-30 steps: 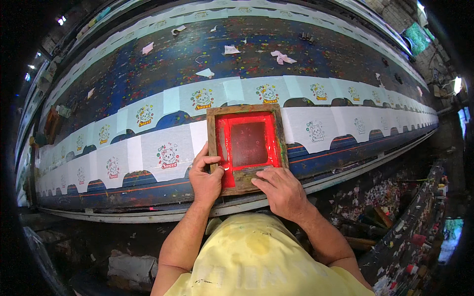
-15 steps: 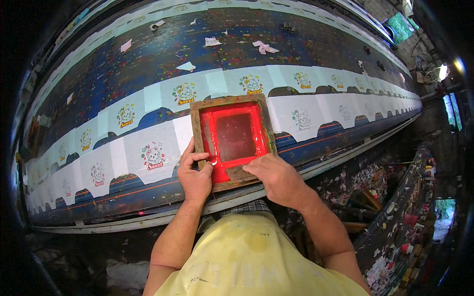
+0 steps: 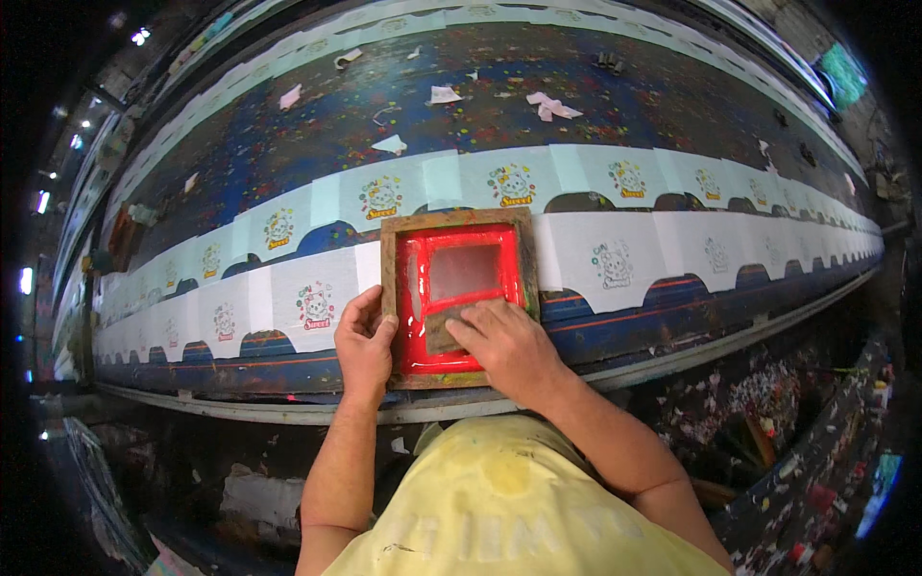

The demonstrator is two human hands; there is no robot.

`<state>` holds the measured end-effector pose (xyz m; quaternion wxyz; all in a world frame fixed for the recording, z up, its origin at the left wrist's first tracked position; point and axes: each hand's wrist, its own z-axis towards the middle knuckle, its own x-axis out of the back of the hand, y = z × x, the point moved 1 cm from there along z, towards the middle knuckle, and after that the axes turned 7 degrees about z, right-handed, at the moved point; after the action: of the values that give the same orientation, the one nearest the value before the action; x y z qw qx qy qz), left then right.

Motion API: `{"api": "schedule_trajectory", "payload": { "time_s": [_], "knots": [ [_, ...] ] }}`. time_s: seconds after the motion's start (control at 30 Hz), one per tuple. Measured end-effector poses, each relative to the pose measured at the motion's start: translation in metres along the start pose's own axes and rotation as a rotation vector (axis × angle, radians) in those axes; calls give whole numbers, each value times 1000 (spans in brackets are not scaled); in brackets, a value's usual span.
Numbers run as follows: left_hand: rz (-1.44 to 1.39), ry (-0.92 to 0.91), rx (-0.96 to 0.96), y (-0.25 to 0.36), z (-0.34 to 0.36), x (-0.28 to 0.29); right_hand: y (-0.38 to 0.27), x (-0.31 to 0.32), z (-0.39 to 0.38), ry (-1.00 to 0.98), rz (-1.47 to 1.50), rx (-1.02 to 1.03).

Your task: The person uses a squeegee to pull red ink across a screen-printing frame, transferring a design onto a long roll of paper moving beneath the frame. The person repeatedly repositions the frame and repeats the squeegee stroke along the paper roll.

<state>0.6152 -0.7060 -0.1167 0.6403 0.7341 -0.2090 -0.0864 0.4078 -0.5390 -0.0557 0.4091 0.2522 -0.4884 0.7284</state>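
Observation:
A wooden screen-printing frame (image 3: 390, 252) with red ink around its mesh window (image 3: 467, 273) lies over the near row of white fabric pieces. My left hand (image 3: 365, 344) holds the frame's left side, thumb near the inner edge and fingers outside. Inside the frame, my right hand (image 3: 509, 348) grips a flat wooden squeegee (image 3: 441, 332), which stands tilted across the lower end of the mesh window. Wet red ink pools below and beside it. To the left, a white piece bears a cat print (image 3: 314, 305) with red lettering; to the right, another print (image 3: 613, 261) lacks red lettering.
The long, ink-spotted table (image 3: 317, 130) carries a farther row of pale printed pieces (image 3: 389, 192). Paper scraps (image 3: 553, 106) lie on its surface. A metal rail (image 3: 259, 411) runs along the near edge. Ink-crusted clutter (image 3: 768, 394) sits low on the right.
The squeegee has moved up the frame from near its lower bar to the mesh window. The frame now looks straighter, and the mesh looks paler. My view has shifted.

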Motion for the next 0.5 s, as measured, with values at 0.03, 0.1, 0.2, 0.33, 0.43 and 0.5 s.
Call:
{"api": "schedule_trajectory", "payload": {
  "time_s": [0.03, 0.1, 0.2, 0.33, 0.43, 0.5],
  "knots": [
    [3, 9, 34, 8, 1, 0, 11, -2, 11, 18, -29, 24],
    [69, 28, 85, 22, 5, -1, 31, -1, 33, 28, -67, 40],
    [102, 27, 152, 34, 9, -1, 56, 3, 62, -43, -15, -23],
    [84, 11, 235, 36, 12, 3, 70, 10, 88, 26, -41, -11],
    [162, 13, 184, 33, 12, 3, 71, 12, 97, -17, 10, -49],
    [128, 0, 176, 31, 13, 4, 70, 13, 95, -77, 11, -59]
  ]
}}
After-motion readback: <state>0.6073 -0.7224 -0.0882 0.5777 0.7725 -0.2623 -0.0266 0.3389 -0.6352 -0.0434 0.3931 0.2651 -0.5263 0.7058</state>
